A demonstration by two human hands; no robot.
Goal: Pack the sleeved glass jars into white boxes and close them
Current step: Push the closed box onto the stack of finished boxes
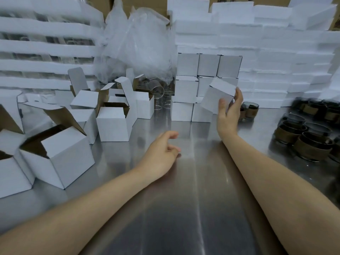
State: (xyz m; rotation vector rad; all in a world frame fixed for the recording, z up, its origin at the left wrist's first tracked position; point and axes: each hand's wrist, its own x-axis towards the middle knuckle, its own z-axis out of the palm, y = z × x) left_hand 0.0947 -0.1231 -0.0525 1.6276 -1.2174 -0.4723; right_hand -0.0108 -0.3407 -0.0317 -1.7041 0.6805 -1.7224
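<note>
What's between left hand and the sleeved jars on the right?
Head view: only bare table and the right forearm, right hand holding a box, separate left hand from jars.

Steel table [184,199] — boxes [114,124], sleeved jars [311,146]

Left hand [161,153]: bare, as I see it.
Right hand [228,115]: bare also.
Left forearm [92,205]: uncovered along all its visible length.
Right forearm [266,168]: uncovered the same, up to the frame edge.

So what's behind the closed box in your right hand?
A stack of closed white boxes, with white foam slabs beyond. The tilted box in the right hand covers part of that stack's right side, so what sits there can't be seen.
</note>
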